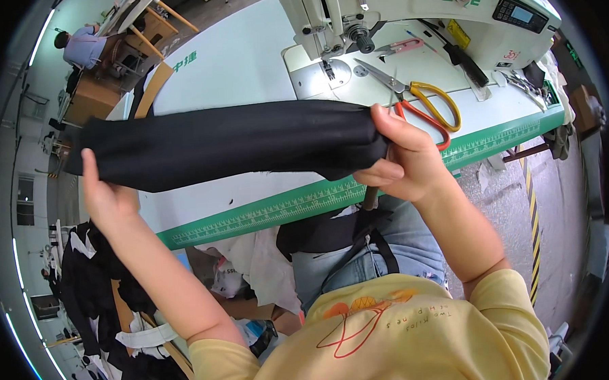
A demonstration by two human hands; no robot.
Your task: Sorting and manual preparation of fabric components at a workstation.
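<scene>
Both hands are up over the near edge of the table (244, 63), and stretched between them is a long piece of black cloth (228, 142), folded or rolled into a thick band that runs left to right in the air just above the green ruler strip (285, 208). The left hand (104, 192) is closed on the left end, fingers curled up behind the fabric so only the thumb side shows; the right hand (401, 155) is clamped shut on the right end, thumb on top, fingers bunching the layers together, with a tail of cloth hanging down below the fist. It looks soft and light, this cloth — it sags a little along its lower edge and creases wherever fingers press it, so I judge it limp, not slippery, and in no way fragile; it wants holding at both ends, as now, pinching all layers at once or they will slide apart and the band will droop open. On the far side of the table stands the white sewing machine (405, 9), its needle plate just beyond the cloth. To the right lie the scissors with orange and yellow handles (423, 107), touching the table close to the right hand, and a small pink snipper (400, 46) farther back. Down at the left, near the floor, lies a heap of black and white fabric pieces (98, 294).
</scene>
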